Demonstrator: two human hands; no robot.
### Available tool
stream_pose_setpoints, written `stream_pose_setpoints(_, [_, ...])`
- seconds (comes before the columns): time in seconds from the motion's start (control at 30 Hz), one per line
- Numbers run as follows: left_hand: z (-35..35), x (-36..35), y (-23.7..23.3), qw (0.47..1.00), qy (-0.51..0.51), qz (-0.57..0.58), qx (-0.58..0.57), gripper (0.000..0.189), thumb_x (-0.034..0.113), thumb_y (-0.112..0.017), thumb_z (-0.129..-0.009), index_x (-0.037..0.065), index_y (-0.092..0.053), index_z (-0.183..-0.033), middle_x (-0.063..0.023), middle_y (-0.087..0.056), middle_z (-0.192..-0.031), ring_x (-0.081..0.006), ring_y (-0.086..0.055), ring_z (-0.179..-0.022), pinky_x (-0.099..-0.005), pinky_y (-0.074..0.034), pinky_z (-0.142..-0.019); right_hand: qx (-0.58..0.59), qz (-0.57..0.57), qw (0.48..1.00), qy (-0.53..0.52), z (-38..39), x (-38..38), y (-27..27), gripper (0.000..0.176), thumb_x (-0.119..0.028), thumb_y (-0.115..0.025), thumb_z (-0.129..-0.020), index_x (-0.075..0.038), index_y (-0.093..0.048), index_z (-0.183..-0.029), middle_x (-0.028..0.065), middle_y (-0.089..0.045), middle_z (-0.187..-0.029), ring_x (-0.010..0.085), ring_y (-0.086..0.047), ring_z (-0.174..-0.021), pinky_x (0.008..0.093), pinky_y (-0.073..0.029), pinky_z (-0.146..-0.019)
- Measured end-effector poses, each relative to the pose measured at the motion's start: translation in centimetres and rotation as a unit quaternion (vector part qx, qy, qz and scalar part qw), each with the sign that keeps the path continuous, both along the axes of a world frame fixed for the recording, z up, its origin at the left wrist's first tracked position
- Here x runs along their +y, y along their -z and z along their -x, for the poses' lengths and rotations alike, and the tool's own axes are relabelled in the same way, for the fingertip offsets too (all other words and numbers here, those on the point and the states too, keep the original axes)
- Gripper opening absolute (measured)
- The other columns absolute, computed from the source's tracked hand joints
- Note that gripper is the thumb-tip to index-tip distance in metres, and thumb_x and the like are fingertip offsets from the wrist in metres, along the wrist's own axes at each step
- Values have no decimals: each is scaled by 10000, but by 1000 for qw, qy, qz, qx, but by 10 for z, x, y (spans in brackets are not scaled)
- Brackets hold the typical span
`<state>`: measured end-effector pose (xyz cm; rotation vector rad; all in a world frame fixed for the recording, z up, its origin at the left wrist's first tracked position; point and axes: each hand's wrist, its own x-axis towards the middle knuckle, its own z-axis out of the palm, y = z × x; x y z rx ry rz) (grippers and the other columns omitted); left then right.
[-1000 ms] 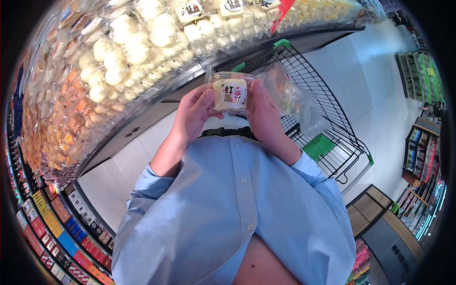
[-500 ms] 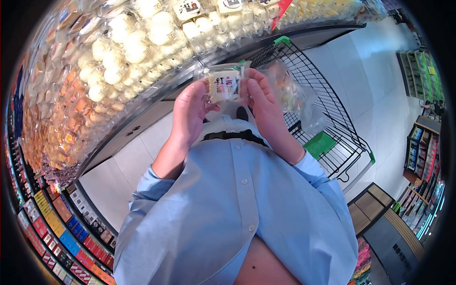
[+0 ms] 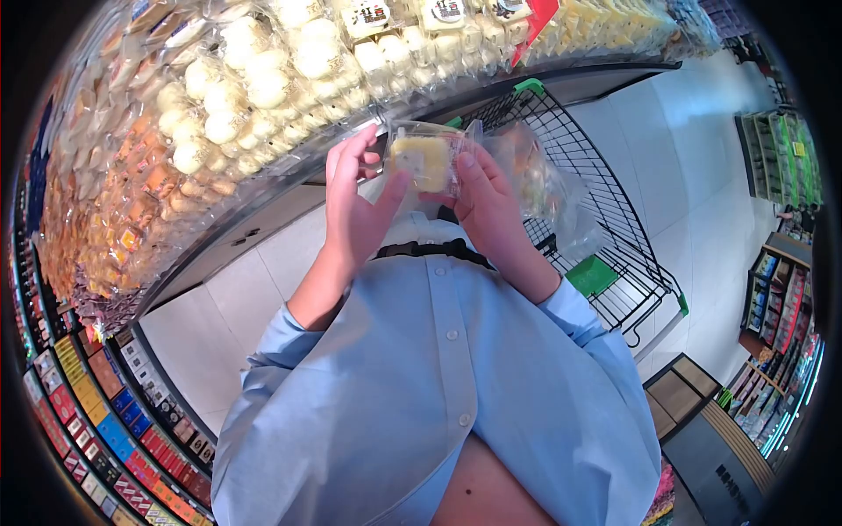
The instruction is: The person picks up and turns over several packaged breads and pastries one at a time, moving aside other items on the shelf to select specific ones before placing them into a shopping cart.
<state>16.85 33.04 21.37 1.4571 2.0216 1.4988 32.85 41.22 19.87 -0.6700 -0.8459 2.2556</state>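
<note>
A clear plastic packet with a pale yellow cake or pastry (image 3: 426, 163) inside is held up in front of my belt, its plain side with small print facing me. My right hand (image 3: 488, 197) grips the packet's right edge, thumb on the near face. To the left of it is my left hand (image 3: 358, 197), fingers apart, with the thumb tip right at the packet's lower left corner. Behind the packet, the front edge of the food display shows in part.
A black wire shopping cart (image 3: 605, 197) with green corners stands to the right, a filled clear plastic bag (image 3: 539, 180) in it. Ahead and left runs a display of wrapped buns (image 3: 263, 83). Shelves of boxed goods (image 3: 114, 421) are at lower left. Pale floor tiles (image 3: 693, 175) lie right of the cart.
The packet has been turned over: its printed label faced me before, now the other side does. My left hand has let go of the left edge and opened.
</note>
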Motion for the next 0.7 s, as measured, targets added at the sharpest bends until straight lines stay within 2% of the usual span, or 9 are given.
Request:
stream_pose_setpoints(0.07, [9, 0, 6, 957, 88, 71, -268, 353, 90, -666, -956, 19, -589, -1293, -37, -649, -1066, -106, -607, -886, -257, -514, -750, 16, 17, 1000, -7, 1, -3, -5, 398, -285, -437, -1092, -66, -468, -1423, 78, -610, -1315, 187, -636, -1157, 370, -572, -928])
stream_pose_setpoints(0.1, [14, -1, 6, 904, 131, 105, -394, 316, 121, -659, -978, 18, -597, -1270, -19, -667, -1032, -87, -607, -845, -248, -512, -723, 15, 17, 1000, -13, 2, -2, -6, 399, -286, -441, -1091, -68, -470, -1423, 78, -609, -1317, 181, -636, -1152, 365, -574, -919])
stream_pose_setpoints(0.13, [17, -4, 3, 865, 164, 132, -455, 246, 148, -583, -1035, 22, -599, -1245, 8, -678, -1008, -48, -591, -831, -225, -510, -697, 15, 18, 1000, -19, 2, -1, -7, 399, -287, -445, -1089, -69, -472, -1422, 78, -609, -1319, 176, -637, -1148, 359, -577, -910])
stream_pose_setpoints(0.27, [14, -2, 5, 880, 148, 84, -444, 243, 122, -617, -1011, 30, -595, -1234, 6, -671, -1014, -45, -595, -845, -224, -513, -696, -2, 8, 1000, -24, 3, 2, -3, 408, -300, -453, -1088, -70, -474, -1425, 70, -619, -1291, 168, -627, -1155, 344, -561, -918])
stream_pose_setpoints(0.37, [15, 1, 8, 895, 136, 61, -420, 269, 64, -649, -975, 40, -589, -1236, 12, -657, -1032, -49, -596, -862, -228, -515, -707, -63, -18, 998, 18, 7, 3, 6, 450, -333, -470, -1081, -67, -447, -1444, 67, -603, -1291, 171, -615, -1168, 340, -534, -950])
stream_pose_setpoints(0.47, [16, 5, 21, 945, 123, 47, -298, 353, 7, -695, -911, 51, -586, -1244, -16, -628, -1077, -83, -597, -902, -249, -518, -736, -121, -2, 992, 25, 6, 7, 17, 530, -370, -497, -1068, -69, -384, -1488, 69, -575, -1300, 170, -603, -1169, 342, -509, -977])
stream_pose_setpoints(0.57, [9, 15, 14, 988, 113, 55, -94, 430, -14, -738, -848, 58, -591, -1246, -52, -598, -1123, -132, -595, -950, -276, -514, -775, -31, 99, 994, -19, 0, 10, 6, 630, -389, -527, -1052, -59, -295, -1536, 83, -546, -1316, 168, -605, -1136, 342, -514, -966])
stream_pose_setpoints(0.63, [5, 19, -1, 988, 132, 69, 39, 444, -7, -754, -830, 56, -597, -1240, -63, -588, -1156, -151, -593, -970, -276, -504, -808, 7, 89, 995, -36, -2, 11, 3, 666, -388, -538, -1048, -54, -259, -1551, 90, -545, -1304, 175, -607, -1123, 346, -520, -955])
stream_pose_setpoints(0.7, [0, 21, 2, 982, 166, 91, -4, 487, 6, -769, -790, 63, -602, -1243, -86, -577, -1150, -201, -585, -1012, -299, -505, -822, 10, 70, 997, -33, -4, 12, 3, 677, -379, -547, -1044, -57, -243, -1557, 94, -546, -1292, 180, -612, -1109, 351, -526, -946])
